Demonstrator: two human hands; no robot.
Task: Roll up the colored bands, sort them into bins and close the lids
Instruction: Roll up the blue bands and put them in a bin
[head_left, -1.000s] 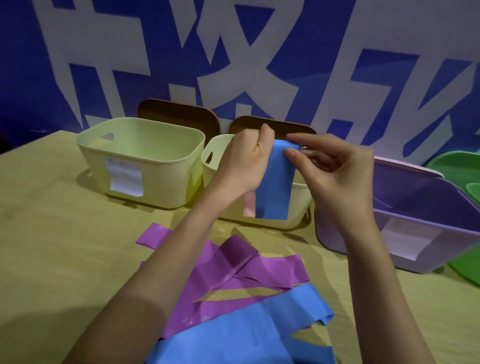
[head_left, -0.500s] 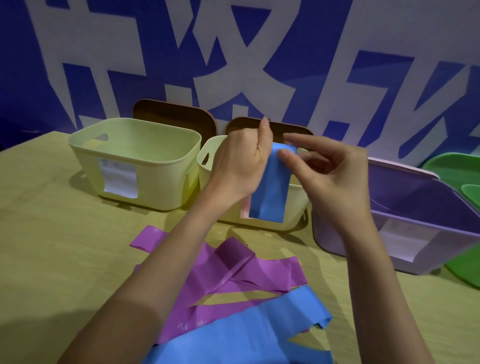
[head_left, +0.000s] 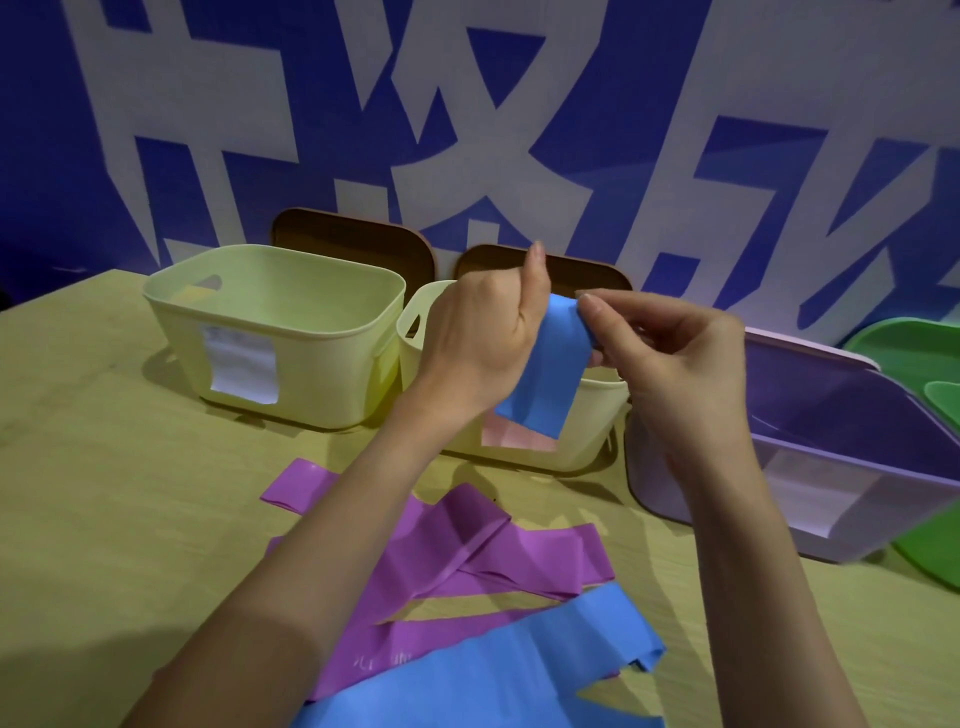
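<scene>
Yellowish table (head_left: 104, 493), blue wall behind; both hands, left (head_left: 480, 338) and right (head_left: 670, 358), pinching blue band (head_left: 550, 384) above cream bin (head_left: 587, 415).

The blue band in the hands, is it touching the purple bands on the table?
Apart. The head view shows the blue band held up before the bins, well above the purple bands.

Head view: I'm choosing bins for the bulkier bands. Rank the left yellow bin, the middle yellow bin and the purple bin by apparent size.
1. Purple bin, though nearer and cut off by the frame.
2. Left yellow bin.
3. Middle yellow bin, partly hidden by the hands, so unsure.
</scene>
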